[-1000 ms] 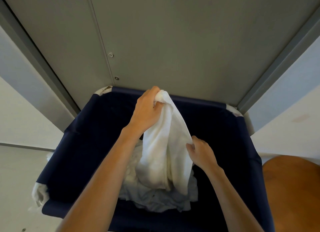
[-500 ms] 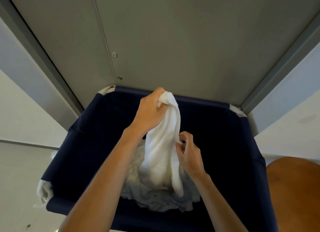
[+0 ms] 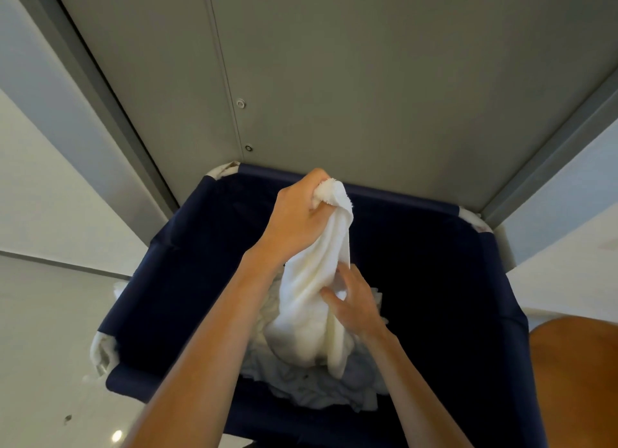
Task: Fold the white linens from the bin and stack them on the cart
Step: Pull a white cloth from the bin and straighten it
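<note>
— Where's the towel rn?
— My L hand [image 3: 297,220] clenches the top end of the white terry towel [image 3: 309,300], held up over the navy fabric bin [image 3: 174,280]; the rest hangs down over the linen pile [image 3: 317,394] inside
— And the R?
— R hand [image 3: 356,302] pinches the towel's side edge lower down, thumb & fingers curled on it
</note>
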The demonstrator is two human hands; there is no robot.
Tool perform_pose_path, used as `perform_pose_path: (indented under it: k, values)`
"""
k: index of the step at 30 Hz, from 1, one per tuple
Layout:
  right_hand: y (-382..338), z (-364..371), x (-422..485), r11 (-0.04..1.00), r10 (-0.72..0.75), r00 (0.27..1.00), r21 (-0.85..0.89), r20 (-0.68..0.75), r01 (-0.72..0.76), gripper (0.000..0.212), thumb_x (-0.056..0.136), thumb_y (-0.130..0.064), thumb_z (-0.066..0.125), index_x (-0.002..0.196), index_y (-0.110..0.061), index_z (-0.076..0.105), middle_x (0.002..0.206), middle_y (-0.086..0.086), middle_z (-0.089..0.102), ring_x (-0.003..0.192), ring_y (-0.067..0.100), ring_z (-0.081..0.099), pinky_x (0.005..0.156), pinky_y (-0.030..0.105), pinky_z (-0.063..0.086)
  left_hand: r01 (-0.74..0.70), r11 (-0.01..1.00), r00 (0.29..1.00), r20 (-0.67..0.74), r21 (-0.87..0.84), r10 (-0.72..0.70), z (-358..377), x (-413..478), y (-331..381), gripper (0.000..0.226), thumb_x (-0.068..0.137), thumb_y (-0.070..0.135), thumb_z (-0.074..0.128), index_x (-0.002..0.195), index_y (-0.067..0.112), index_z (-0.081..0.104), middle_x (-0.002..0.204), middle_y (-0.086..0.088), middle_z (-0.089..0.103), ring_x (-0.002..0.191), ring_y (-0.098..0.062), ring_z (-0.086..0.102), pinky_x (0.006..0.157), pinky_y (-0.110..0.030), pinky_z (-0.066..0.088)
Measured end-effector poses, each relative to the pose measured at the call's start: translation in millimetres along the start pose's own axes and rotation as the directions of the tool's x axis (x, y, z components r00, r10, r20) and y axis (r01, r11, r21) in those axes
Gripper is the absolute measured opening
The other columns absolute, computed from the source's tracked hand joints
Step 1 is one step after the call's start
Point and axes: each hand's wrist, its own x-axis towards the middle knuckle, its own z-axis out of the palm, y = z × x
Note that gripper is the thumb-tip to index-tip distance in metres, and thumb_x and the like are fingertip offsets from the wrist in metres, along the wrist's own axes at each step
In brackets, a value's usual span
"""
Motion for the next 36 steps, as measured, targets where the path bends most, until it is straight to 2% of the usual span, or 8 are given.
perform_pose_path:
  k: [7,11,15,17,19,22,26,36]
  values:
    - [24,5,5,0.956,0.167,0.945,-0.281,0.280,-0.085,0.031,0.087,-0.032,0.062,0.112,-0.013,0.065,0.111,0.000,0.062,0.104,0.018,0.056,0.083,0.030,0.043,0.009,0.996,0.998,-0.060,0.086,-0.004,-14,-3,-8,0.006,0.088,0.006,0.055,0.091,0.012,0.055,0.077,0.001,0.058,0.067,0.002,0.048,0.058,-0.009,0.038]
    - [29,-14,2,0.932,0.142,0.982,-0.350,0.126,-0.090,0.020,0.085,-0.024,0.064,0.072,-0.014,0.053,0.077,-0.004,0.053,0.074,0.018,0.053,0.067,0.029,0.040,0.193,0.956,0.953,-0.272,0.219,-0.130,-37,2,-34,0.015,0.092,0.016,0.050,0.106,0.017,0.055,0.085,0.008,0.056,0.084,-0.012,0.056,0.066,-0.029,0.045]
    - [8,-45,-1,0.976,-0.008,1.000,-0.220,-0.015,0.004,0.024,0.080,-0.007,0.065,0.066,-0.013,0.047,0.068,-0.006,0.048,0.060,0.008,0.044,0.056,0.018,0.034,0.444,0.784,0.860,-0.452,0.434,-0.236,-41,-7,-56,0.032,0.090,0.008,0.053,0.122,0.013,0.050,0.118,-0.010,0.049,0.107,-0.030,0.049,0.082,-0.038,0.040]
    - [-9,-54,0,0.977,-0.094,0.995,-0.191,0.013,0.095,0.020,0.080,-0.005,0.064,0.068,-0.008,0.049,0.070,-0.003,0.050,0.062,0.013,0.047,0.057,0.020,0.037,0.297,0.807,0.927,-0.357,0.511,-0.115,-27,-12,-52,0.039,0.082,0.000,0.058,0.118,0.016,0.052,0.122,-0.007,0.044,0.113,-0.027,0.041,0.093,-0.035,0.033]
    - [-23,-57,1,0.972,-0.152,0.987,-0.171,0.053,0.159,0.018,0.081,-0.004,0.064,0.070,-0.008,0.051,0.070,-0.006,0.049,0.065,0.013,0.048,0.058,0.017,0.037,-0.004,0.917,1.000,0.029,0.399,-0.008,-7,-16,-42,0.050,0.076,0.000,0.062,0.122,0.019,0.053,0.125,0.002,0.047,0.118,-0.019,0.041,0.096,-0.024,0.030]
    - [-39,-62,1,0.986,-0.131,0.991,-0.096,0.029,0.133,0.027,0.083,-0.003,0.066,0.069,-0.021,0.051,0.070,-0.010,0.050,0.067,0.002,0.050,0.061,0.014,0.040,-0.060,0.963,0.818,0.566,0.263,-0.103,24,-22,-31,0.044,0.078,0.004,0.061,0.117,0.025,0.052,0.114,0.008,0.057,0.108,-0.012,0.052,0.091,-0.024,0.041]
    - [-42,-70,-3,0.987,-0.157,0.987,-0.033,-0.025,0.156,0.008,0.087,-0.010,0.067,0.083,-0.005,0.063,0.071,-0.003,0.057,0.067,0.005,0.052,0.062,0.015,0.044,-0.013,0.950,0.839,0.520,0.313,-0.160,43,-19,-39,0.028,0.083,0.003,0.053,0.076,0.029,0.044,0.082,0.005,0.056,0.075,-0.016,0.056,0.061,-0.027,0.042]
    - [-14,-64,-7,0.998,0.041,0.965,-0.055,0.258,-0.028,0.017,0.082,-0.015,0.070,0.098,-0.021,0.068,0.096,-0.014,0.058,0.090,0.006,0.056,0.081,0.023,0.048,0.038,0.956,0.882,0.439,0.291,-0.169,47,-22,-33,0.024,0.074,-0.002,0.048,0.067,0.021,0.046,0.075,0.003,0.055,0.067,-0.017,0.051,0.057,-0.032,0.042]
